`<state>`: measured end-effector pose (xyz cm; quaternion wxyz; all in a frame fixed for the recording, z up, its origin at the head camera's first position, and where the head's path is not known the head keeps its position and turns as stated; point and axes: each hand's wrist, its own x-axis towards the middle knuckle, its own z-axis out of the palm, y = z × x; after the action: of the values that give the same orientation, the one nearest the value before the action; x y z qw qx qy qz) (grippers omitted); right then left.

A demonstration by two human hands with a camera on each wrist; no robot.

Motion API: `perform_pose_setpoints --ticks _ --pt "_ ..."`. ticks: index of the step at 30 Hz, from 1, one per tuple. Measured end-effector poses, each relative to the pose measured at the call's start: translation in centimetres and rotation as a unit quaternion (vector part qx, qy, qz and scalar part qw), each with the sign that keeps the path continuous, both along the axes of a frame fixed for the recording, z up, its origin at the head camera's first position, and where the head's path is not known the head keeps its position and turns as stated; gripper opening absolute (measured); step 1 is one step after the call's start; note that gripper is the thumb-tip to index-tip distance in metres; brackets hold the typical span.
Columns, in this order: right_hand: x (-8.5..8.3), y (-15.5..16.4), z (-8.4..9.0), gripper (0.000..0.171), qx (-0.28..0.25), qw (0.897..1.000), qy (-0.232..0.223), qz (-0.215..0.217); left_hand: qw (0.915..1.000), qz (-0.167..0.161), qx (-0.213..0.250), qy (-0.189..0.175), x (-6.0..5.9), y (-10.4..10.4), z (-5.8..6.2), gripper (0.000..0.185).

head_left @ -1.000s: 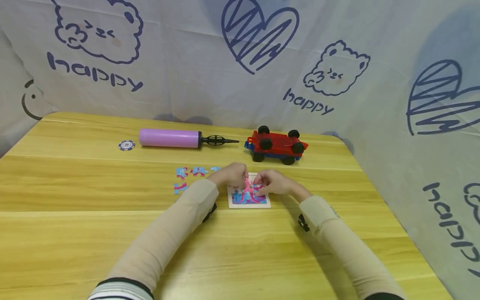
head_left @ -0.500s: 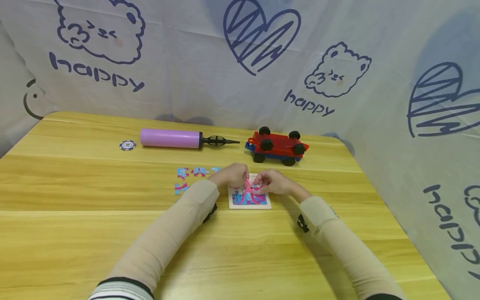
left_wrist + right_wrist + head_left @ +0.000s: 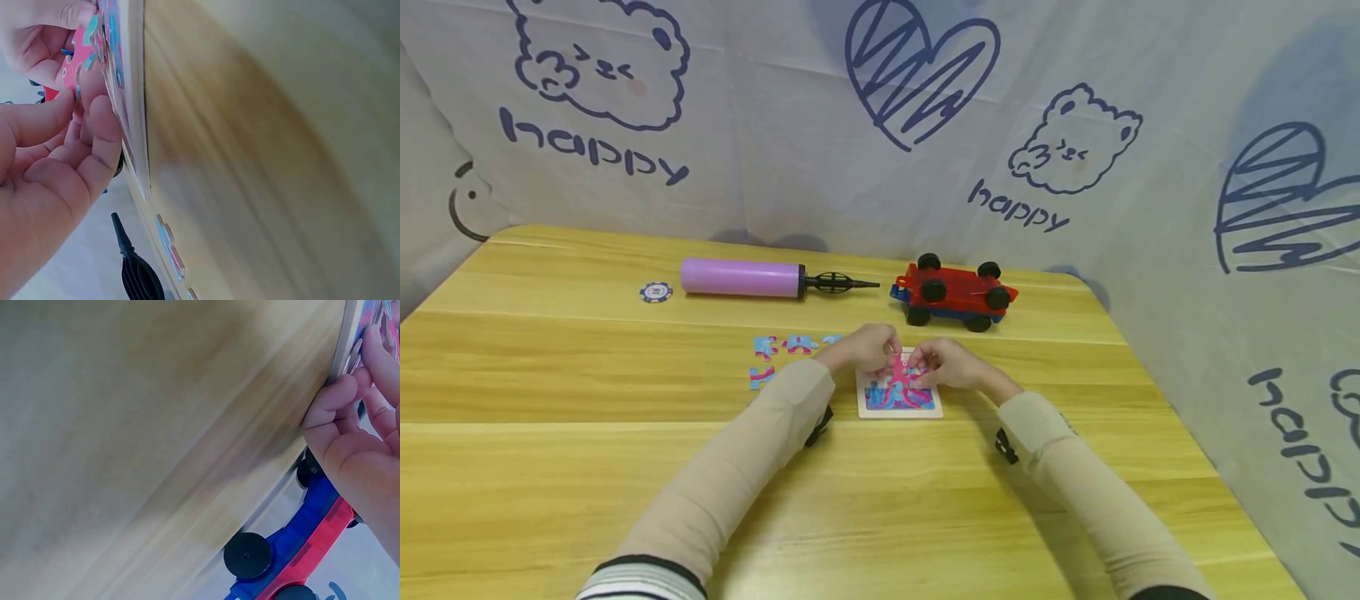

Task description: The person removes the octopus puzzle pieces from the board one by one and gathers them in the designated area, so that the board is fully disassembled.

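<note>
A pink octopus-like jigsaw piece (image 3: 74, 62) stands tilted above the puzzle tray (image 3: 898, 414). My left hand (image 3: 871, 347) pinches it between thumb and index finger over the tray's upper part. On the other side, my right hand (image 3: 951, 364) has curled fingers, with its thumb and index finger at the same piece. In the right wrist view the right thumb (image 3: 378, 353) lies against the puzzle face. Blue and pink pieces fill the lower part of the tray. The hands partly hide its upper part.
Several loose jigsaw pieces (image 3: 764, 346) lie left of the tray, some partly behind the left arm. At the back are a purple hand pump (image 3: 741, 277), a poker chip (image 3: 657, 292) and stacked red and blue toy cars (image 3: 955, 287).
My left hand has shifted slightly up, and the pink piece between the fingers has moved a little with it. My right hand has stayed nearly still.
</note>
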<state>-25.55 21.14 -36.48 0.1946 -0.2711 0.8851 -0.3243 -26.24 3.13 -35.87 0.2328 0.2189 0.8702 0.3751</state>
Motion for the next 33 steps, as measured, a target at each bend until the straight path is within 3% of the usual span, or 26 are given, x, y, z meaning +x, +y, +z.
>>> perform_pose_setpoints --ticks 13,33 --pt "-0.1 -0.3 0.2 0.013 0.012 1.0 0.018 0.004 0.9987 0.026 0.041 -0.014 0.1 -1.2 0.5 0.011" --pt "0.3 0.1 0.1 0.018 -0.004 1.0 0.01 -0.01 0.9971 0.018 0.073 0.01 0.1 -6.3 1.1 0.009"
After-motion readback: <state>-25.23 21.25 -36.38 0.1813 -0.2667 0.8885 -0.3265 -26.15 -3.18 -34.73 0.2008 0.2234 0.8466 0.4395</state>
